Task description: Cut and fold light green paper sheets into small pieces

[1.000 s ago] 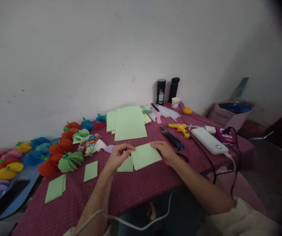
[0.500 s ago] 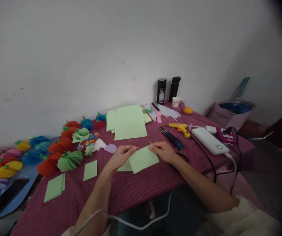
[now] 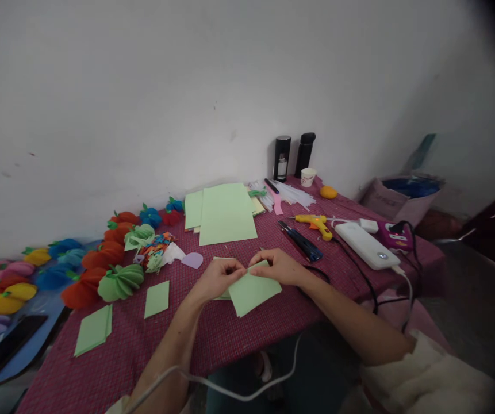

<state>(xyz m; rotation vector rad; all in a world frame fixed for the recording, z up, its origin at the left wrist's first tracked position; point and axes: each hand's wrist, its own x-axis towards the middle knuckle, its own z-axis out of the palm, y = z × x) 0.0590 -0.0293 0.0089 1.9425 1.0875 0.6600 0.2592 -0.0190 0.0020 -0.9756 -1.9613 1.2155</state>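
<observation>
My left hand and my right hand meet over the red checked tablecloth, both pinching the top edge of a pale green paper piece that tilts up toward me. A second green piece lies partly hidden beneath it. Two small green paper pieces lie to the left on the cloth. Behind my hands sits a stack of green paper sheets.
Coloured paper fruit decorations line the left side. A yellow glue gun, a blue cutter, a white power bank with cables, glue sticks, two dark flasks and a cup stand right and back.
My hands have come together at the top of the green piece, lifting its far edge; earlier they were spread apart at its sides with it lying flat.
</observation>
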